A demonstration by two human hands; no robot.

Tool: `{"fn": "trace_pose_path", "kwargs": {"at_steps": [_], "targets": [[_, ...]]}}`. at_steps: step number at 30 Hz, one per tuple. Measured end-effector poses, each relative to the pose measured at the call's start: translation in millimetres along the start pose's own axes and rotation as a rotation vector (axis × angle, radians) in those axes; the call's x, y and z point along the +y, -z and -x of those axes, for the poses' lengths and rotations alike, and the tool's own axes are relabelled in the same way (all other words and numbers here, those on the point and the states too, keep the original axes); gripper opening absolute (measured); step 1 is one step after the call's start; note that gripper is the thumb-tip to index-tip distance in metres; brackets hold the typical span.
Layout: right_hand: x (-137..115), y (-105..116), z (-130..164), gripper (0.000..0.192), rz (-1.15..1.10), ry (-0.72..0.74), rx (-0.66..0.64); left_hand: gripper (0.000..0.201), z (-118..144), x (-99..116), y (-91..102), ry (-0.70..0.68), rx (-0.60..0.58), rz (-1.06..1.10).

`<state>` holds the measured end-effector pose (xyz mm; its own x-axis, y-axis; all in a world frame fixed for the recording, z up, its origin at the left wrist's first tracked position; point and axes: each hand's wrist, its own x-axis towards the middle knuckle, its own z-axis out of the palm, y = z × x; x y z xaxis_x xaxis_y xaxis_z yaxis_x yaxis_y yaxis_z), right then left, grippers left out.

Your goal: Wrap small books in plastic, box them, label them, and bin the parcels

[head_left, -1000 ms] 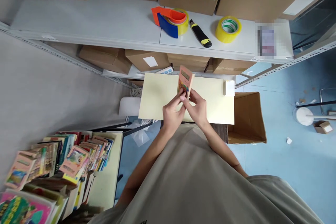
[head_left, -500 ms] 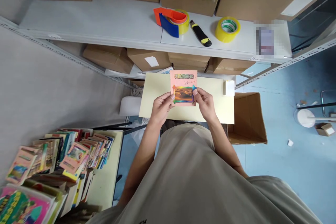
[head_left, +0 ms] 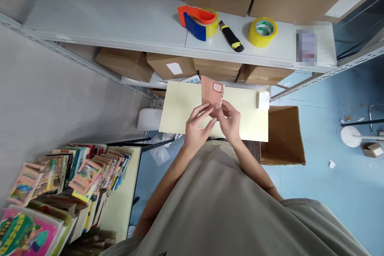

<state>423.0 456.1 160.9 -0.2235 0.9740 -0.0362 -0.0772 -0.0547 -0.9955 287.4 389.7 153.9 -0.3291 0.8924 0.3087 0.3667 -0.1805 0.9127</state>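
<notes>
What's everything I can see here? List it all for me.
booklet: one, pink, held over the table
table: one, pale yellow
tape dispenser: one, orange and blue, shelf
knife: one, black and yellow, shelf
tape roll: one, yellow, shelf
open box: one, brown, right of the table
books: many, mixed colours, lower left
left hand: one, on the booklet
right hand: one, on the booklet

Pink booklet (head_left: 212, 90), red-outlined label; pale-yellow table (head_left: 180, 112).
</notes>
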Motion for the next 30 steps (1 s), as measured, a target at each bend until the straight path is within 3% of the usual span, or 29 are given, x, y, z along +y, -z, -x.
{"fn": "trace_pose_path", "kwargs": {"at_steps": [2, 4, 8, 11, 16, 18, 21, 24, 27, 30], "targets": [[-0.3, 10.0, -4.9, 0.069, -0.013, -0.007, -0.012, 0.05, -5.0, -8.2, 10.2, 0.076, 0.078, 0.03], [0.1, 19.7, -9.1, 0.066, -0.01, -0.003, -0.047, 0.06, -12.5, -17.7, 21.2, 0.234, 0.125, 0.156], [7.4, 26.4, -13.0, 0.061, 0.015, -0.013, -0.112, 0.064, -21.5, -28.6, 31.0, 0.541, -0.022, 0.519], [14.5, 25.6, -15.2, 0.063, 0.055, -0.025, -0.129, 0.064, -19.9, -27.9, 27.4, 0.606, 0.015, 0.593], [13.6, 26.4, -16.8, 0.06, 0.128, 0.091, -0.008, 0.063, -15.5, -20.9, 18.7, 0.493, 0.168, 0.422], [11.4, 22.3, -13.9, 0.058, 0.09, 0.059, -0.058, 0.06, -13.1, -15.5, 13.6, 0.415, 0.209, 0.3], [11.1, 9.7, -7.9, 0.062, 0.009, -0.017, -0.168, 0.051, -6.2, -5.2, 1.1, 0.278, 0.17, 0.176], [14.3, 1.6, -7.3, 0.067, -0.036, -0.028, -0.138, 0.046, 0.4, -0.6, -9.1, 0.134, 0.063, 0.118], [18.5, 9.0, -14.9, 0.063, -0.057, -0.047, -0.132, 0.045, -1.7, -11.5, -4.0, 0.098, 0.023, 0.076], [21.8, 26.2, -23.4, 0.059, -0.067, -0.068, -0.22, 0.054, -14.5, -34.1, 16.3, 0.142, 0.114, -0.004]]}}
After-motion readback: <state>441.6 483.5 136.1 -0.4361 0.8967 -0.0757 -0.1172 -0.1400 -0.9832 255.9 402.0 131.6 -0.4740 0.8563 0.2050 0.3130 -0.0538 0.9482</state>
